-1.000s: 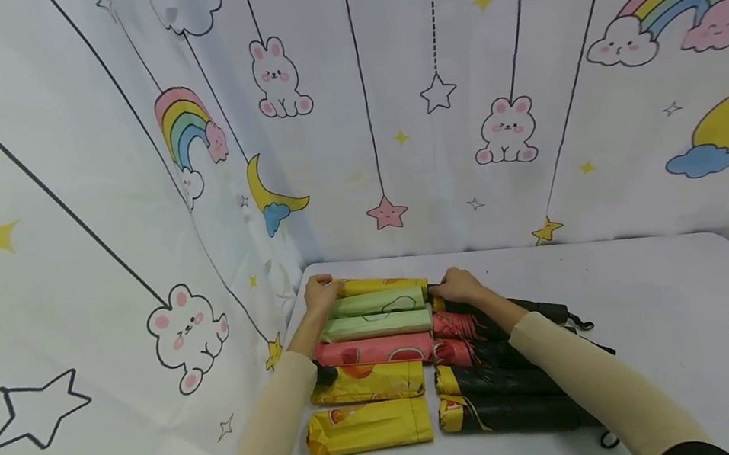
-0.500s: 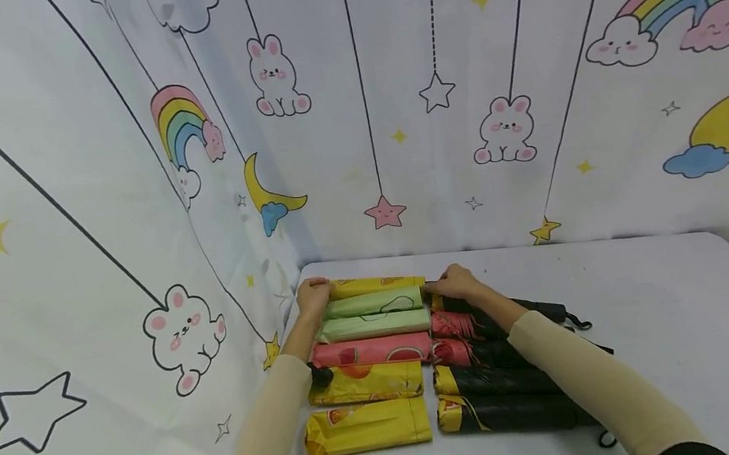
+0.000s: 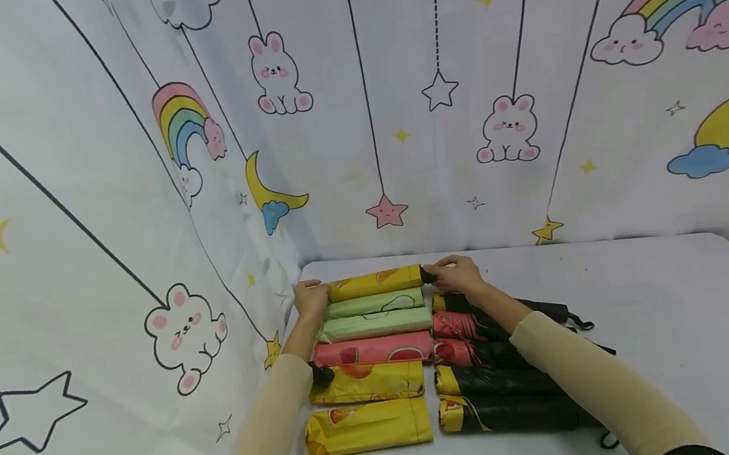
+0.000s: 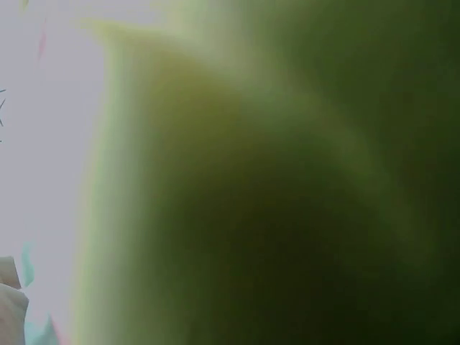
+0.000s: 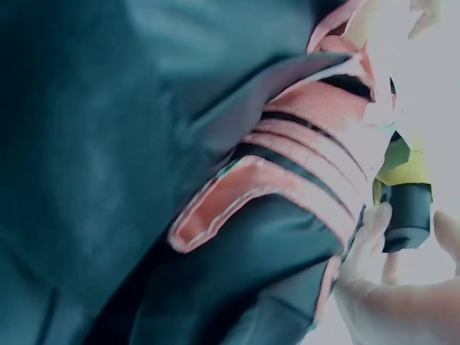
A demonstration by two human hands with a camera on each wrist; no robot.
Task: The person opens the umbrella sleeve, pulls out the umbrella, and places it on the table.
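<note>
At the back of the left row, a yellow fruit-print folded umbrella (image 3: 375, 283) lies crosswise between both hands. The left hand (image 3: 311, 297) grips its left end. With thumb and fingers, the right hand (image 3: 457, 274) pinches the black end (image 5: 408, 213), which stands out in the right wrist view. Just in front lie two pale green rolls (image 3: 373, 325), then a red watermelon-print roll (image 3: 374, 351) and two yellow fruit-print rolls (image 3: 370, 427). A blurred green surface (image 4: 251, 187) covers most of the left wrist view.
To the right, several black folded umbrellas (image 3: 520, 411) with red or yellow ends lie side by side under the right forearm, some with wrist loops (image 3: 583, 322). All rest on a white table (image 3: 668, 326). A printed white curtain (image 3: 340, 146) rises behind and at left.
The back yellow umbrella has risen slightly and shows more of its front, with its black end now visible. The right hand moved up a little; the left hand shifted slightly left.
</note>
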